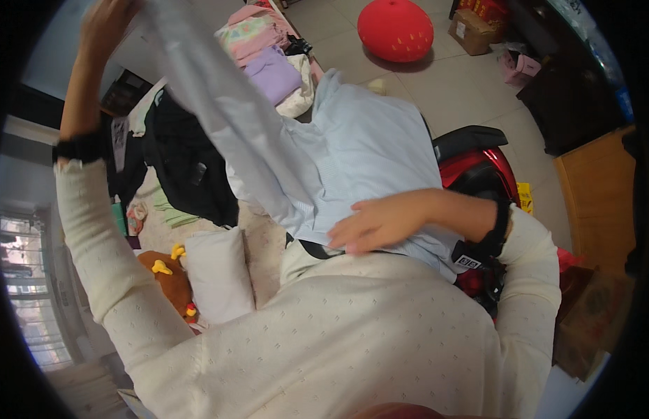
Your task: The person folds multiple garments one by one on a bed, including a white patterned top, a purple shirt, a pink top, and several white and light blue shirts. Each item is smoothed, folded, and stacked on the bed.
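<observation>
The left hand (107,29), raised high at the upper left, grasps one end of a light blue shirt (370,136), though its fingertips are partly cut off by the edge of the view. The right hand (384,220) is released, palm down with its fingers extended and slightly blurred, against the near part of the shirt, just in front of the person's cream sweater (352,335). The shirt runs between the hands: a long strip slants down from the left hand, and the wider part spreads beyond the right one; what bears that part is hidden. To the left is a bed-like surface with a pale cover (263,269). On it, black clothes (188,160) lie under the raised strip, with a green cloth (174,211) beside them, and nearer the person a white pillow (218,276) touches a brown plush toy (172,283). Farther off sit a purple cloth (273,75) and a pink cloth (258,31). Just right of the shirt stands a red and black machine (488,167). Beyond, a red balloon (396,29) and a cardboard box (471,31) rest on pale floor tiles (457,94), near a pink box (520,68). Brown wooden furniture (597,195) stands at the far right, and a barred window (31,293) shows at the far left.
</observation>
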Motion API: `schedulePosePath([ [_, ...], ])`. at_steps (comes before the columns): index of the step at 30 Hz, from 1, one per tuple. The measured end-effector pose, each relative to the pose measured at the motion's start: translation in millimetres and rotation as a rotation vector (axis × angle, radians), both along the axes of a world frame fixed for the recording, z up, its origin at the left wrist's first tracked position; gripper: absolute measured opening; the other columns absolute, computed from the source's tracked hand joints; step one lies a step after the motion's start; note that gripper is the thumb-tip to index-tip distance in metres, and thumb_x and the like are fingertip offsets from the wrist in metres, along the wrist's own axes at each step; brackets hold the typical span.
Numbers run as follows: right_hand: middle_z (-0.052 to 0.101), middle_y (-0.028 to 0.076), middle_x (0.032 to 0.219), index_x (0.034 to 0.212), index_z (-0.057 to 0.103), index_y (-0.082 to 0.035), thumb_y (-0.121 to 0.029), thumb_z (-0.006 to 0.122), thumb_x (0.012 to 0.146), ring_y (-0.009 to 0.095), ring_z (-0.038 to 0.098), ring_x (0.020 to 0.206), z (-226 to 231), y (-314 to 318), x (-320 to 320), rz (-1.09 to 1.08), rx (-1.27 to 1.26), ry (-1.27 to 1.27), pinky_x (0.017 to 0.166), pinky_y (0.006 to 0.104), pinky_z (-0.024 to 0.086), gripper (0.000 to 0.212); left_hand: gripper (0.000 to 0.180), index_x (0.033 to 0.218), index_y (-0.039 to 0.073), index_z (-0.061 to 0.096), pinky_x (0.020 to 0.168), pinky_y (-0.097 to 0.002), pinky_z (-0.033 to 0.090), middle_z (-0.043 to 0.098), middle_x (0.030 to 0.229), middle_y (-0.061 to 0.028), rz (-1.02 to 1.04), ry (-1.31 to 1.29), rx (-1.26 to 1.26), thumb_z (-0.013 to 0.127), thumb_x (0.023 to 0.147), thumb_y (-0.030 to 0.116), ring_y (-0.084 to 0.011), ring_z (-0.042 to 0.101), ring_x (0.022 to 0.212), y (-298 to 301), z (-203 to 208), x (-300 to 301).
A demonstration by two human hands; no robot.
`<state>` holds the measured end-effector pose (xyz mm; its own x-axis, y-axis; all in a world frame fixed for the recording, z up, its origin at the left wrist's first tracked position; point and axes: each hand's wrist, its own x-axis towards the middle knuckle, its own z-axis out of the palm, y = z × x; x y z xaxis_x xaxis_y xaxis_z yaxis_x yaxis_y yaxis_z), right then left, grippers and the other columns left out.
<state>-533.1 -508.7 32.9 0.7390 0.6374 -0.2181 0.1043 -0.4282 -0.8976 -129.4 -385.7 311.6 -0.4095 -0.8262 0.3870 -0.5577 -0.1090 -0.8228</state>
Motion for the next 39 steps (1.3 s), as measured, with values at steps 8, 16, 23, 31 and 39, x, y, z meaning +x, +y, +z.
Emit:
schedulePosePath([
  [8, 0.047, 0.008, 0.132, 0.131, 0.044, -0.011, -0.046, 0.031, 0.097, 0.024, 0.047, 0.120, 63, -132, -61, -0.926, 1.390, -0.303, 0.100, 0.0425, 0.040, 0.051, 0.033, 0.111, 0.011, 0.057, 0.084, -0.0385, 0.048, 0.059, 0.106, -0.0124, -0.709, 0.075, 0.405, 0.055, 0.087, 0.032, -0.0246, 0.060, 0.098, -190, -61, -294],
  [16, 0.041, 0.011, 0.140, 0.139, 0.035, -0.009, -0.044, 0.031, 0.096, 0.030, 0.041, 0.127, -69, -142, -127, -1.652, 1.547, -0.354, 0.107, 0.0460, 0.032, 0.055, 0.044, 0.119, 0.016, 0.053, 0.097, -0.0409, 0.038, 0.048, 0.125, -0.0111, -1.039, 0.951, 0.525, 0.068, 0.080, 0.027, -0.0303, 0.047, 0.116, -176, -193, -282],
  [23, 0.039, 0.008, 0.143, 0.137, 0.038, -0.013, -0.048, 0.032, 0.095, 0.029, 0.035, 0.131, -129, -127, -177, -1.746, 1.833, -0.201, 0.111, 0.0469, 0.022, 0.056, 0.046, 0.133, 0.014, 0.046, 0.105, -0.0489, 0.030, 0.033, 0.144, -0.0171, -0.526, 1.268, 1.271, 0.055, 0.091, 0.031, -0.0362, 0.035, 0.130, -97, -268, -224],
  [31, 0.041, 0.007, 0.141, 0.136, 0.040, -0.014, -0.066, 0.044, 0.080, 0.030, 0.040, 0.128, -167, -131, -230, -2.144, 1.826, -0.086, 0.107, 0.0508, 0.027, 0.076, 0.076, 0.139, 0.008, 0.036, 0.104, -0.0669, 0.008, 0.014, 0.149, -0.0224, -0.411, 0.988, 1.245, 0.049, 0.084, 0.058, -0.0388, 0.011, 0.139, -62, -352, -241],
  [39, 0.064, 0.009, 0.100, 0.115, 0.055, -0.001, -0.024, 0.063, 0.080, 0.018, 0.060, 0.092, -214, -200, -218, -2.014, -0.370, -0.139, 0.083, 0.0293, 0.047, 0.043, 0.105, 0.130, -0.009, 0.038, 0.103, -0.0674, 0.011, 0.021, 0.146, -0.0221, -0.317, 0.987, 1.159, 0.054, 0.068, 0.074, -0.0384, 0.016, 0.138, -64, -347, -234],
])
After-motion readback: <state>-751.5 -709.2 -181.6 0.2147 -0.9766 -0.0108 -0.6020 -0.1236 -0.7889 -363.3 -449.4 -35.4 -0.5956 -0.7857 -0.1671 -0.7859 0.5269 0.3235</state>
